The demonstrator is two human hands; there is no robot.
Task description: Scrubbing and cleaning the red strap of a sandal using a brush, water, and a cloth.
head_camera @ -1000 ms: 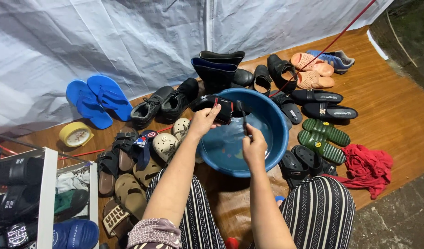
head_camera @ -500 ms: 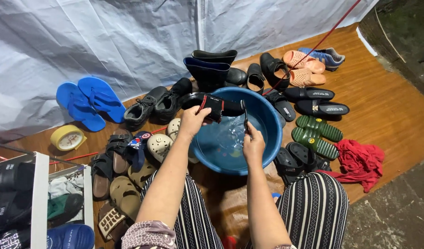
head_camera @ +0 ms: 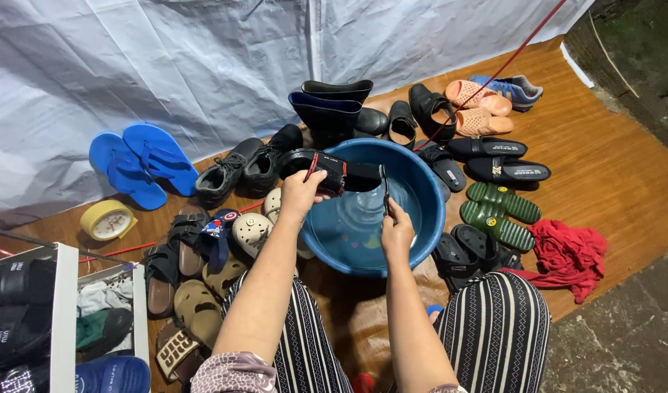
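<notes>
The black slide sandal with red trim [head_camera: 332, 172] is held out flat over the near-left rim of the blue basin [head_camera: 428, 218], just above the water. The left hand [head_camera: 302, 193] has it by the heel end, fingers wrapped round the sole and pressed shut on it. The right hand [head_camera: 397, 231] hovers over the water beside it, fingers pinched round a thin dark brush handle [head_camera: 385, 191] that stands almost upright, its head close to the sandal's toe end.

From the look of it, this is the scrubbing stage: the sandal is presented, the brush is up against it, and the next stroke would want the left hand to keep the sole steady and low over the basin so the drips fall back into the water.

Around the basin the wooden floor [head_camera: 610, 182] is crowded with footwear: black rubber boots [head_camera: 330, 109] behind, green slides [head_camera: 500, 211] and a crumpled red cloth [head_camera: 570, 255] to the right, blue flip-flops [head_camera: 141, 164] and a yellow roll of tape [head_camera: 107, 220] to the left. A white plastic sheet [head_camera: 166, 65] hangs as the back wall, and the person sits with striped trousers [head_camera: 494, 327] either side of the basin.
</notes>
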